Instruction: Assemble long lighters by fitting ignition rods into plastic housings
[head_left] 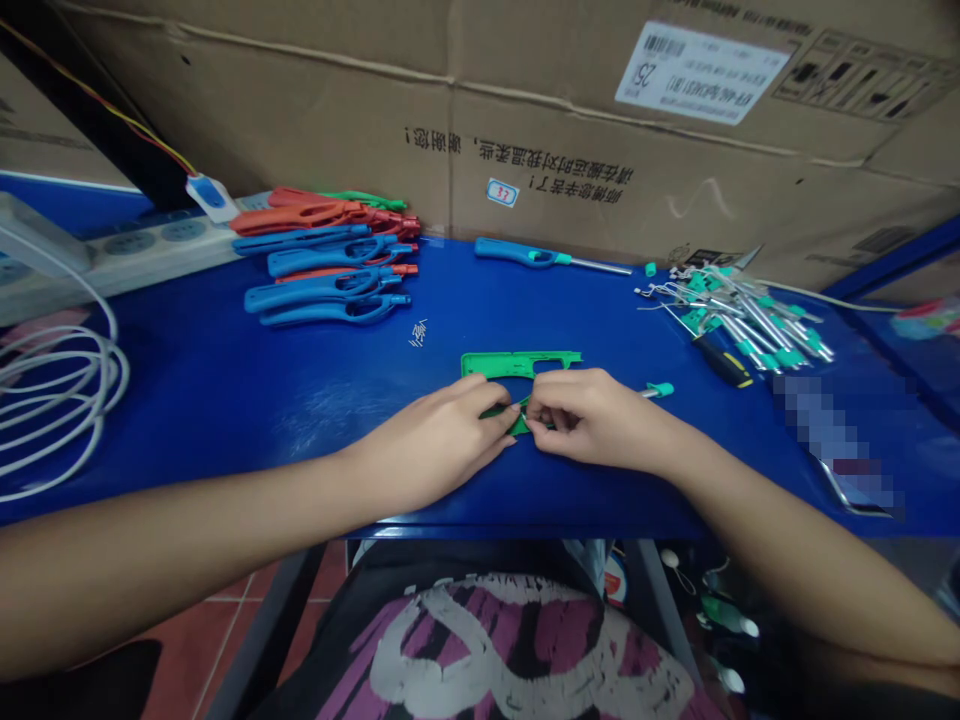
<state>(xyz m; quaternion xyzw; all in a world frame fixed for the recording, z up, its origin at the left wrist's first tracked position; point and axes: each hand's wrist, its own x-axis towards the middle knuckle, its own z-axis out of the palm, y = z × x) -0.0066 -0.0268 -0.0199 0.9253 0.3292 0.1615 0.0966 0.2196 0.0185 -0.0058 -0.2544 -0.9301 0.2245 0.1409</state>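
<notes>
Close to the table's front edge, my left hand (pixel 457 430) is closed on a green lighter casing half (pixel 519 425), most of which the fingers cover. My right hand (pixel 585 415) is in a pinch right beside the left fingertips, over the same casing half. Whatever small part sits between the right fingers is too hidden to name. Just beyond both hands lies another green casing half (pixel 487 364), hollow side up. To the right of my right hand, a metal tube with a green end piece (pixel 660 390) sticks out past the wrist.
Blue, red and green lighter handles (pixel 330 285) are stacked at left, near small screws (pixel 418 333). A blue lighter (pixel 525 252) lies at the back. Metal tubes with green pieces (pixel 742 315) and a screwdriver (pixel 721 360) lie right, by a phone (pixel 840 450). A cardboard box (pixel 337 110) stands behind.
</notes>
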